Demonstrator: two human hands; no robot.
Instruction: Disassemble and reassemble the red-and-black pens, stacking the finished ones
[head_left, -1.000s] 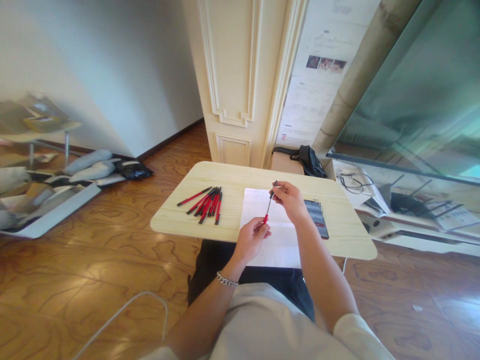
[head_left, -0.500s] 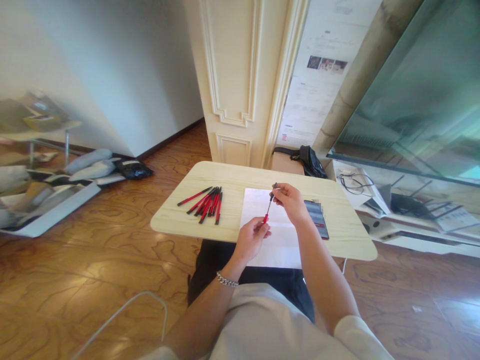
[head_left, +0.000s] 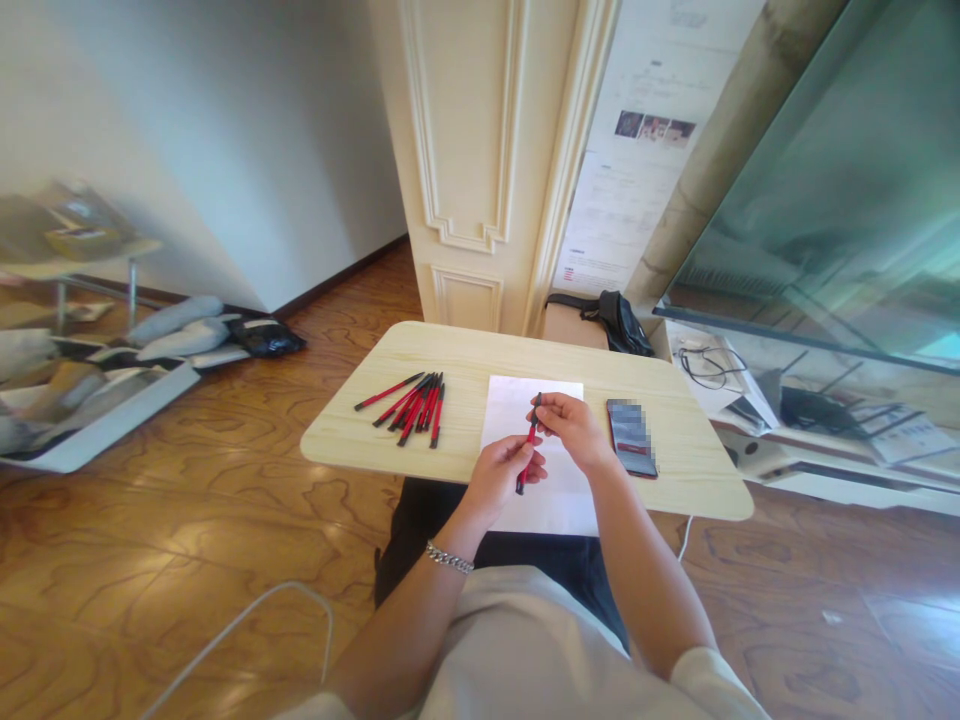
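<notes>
A red pen with black ends (head_left: pixel 532 434) slants upright between both hands, above a white sheet of paper (head_left: pixel 555 512). My left hand (head_left: pixel 499 478) is closed around its red barrel, and the black lower end pokes out below the fingers. At the upper end, my right hand (head_left: pixel 574 425) pinches the black tip section, which meets the barrel. Several more red and black pens (head_left: pixel 412 408) lie in a loose pile left of the paper. To the right of my right hand rests a phone (head_left: pixel 632 440) with its screen lit.
A pale wooden table (head_left: pixel 337 440) with rounded corners carries all of this. Behind it stand a cream panelled door (head_left: pixel 472 120) and a black bag (head_left: pixel 622 322). Cables (head_left: pixel 709 368) lie on a low white cabinet at right. A white box of packages (head_left: pixel 127 420) sits on the floor at left.
The black tip section and barrel, apart before with a thin rod showing between them, are now together. My right hand has come down toward my left, and the pen's lower end has come into sight.
</notes>
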